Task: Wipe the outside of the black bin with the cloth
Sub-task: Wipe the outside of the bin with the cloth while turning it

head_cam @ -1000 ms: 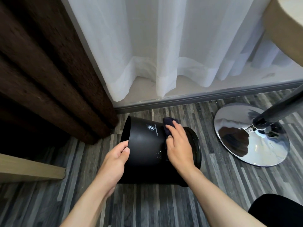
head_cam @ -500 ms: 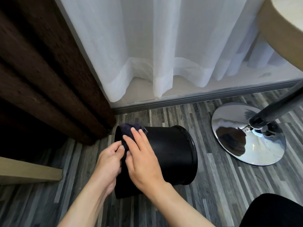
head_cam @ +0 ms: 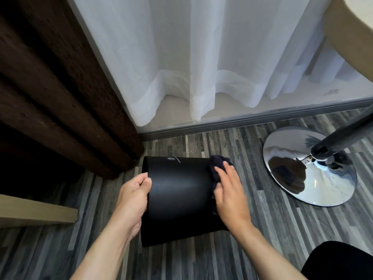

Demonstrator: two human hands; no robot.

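Observation:
The black bin (head_cam: 179, 190) lies on its side on the striped grey floor, a small white logo near its far edge. My left hand (head_cam: 134, 196) grips the bin's left rim, thumb on the outer wall. My right hand (head_cam: 229, 190) presses a dark cloth (head_cam: 217, 163) flat against the bin's right end. Most of the cloth is hidden under my palm; only its far edge and a strip along the bin show.
A chrome round stand base (head_cam: 308, 168) with a dark pole sits on the floor to the right. A brown curtain (head_cam: 60, 98) hangs at left, a white sheer curtain (head_cam: 201, 57) behind. A wooden board (head_cam: 36, 213) lies at left. A dark knee (head_cam: 341, 261) is at bottom right.
My right hand has slid the cloth from the bin's left end across to its right end. My left hand has kept its hold on the left rim, and the bin has rotated slightly.

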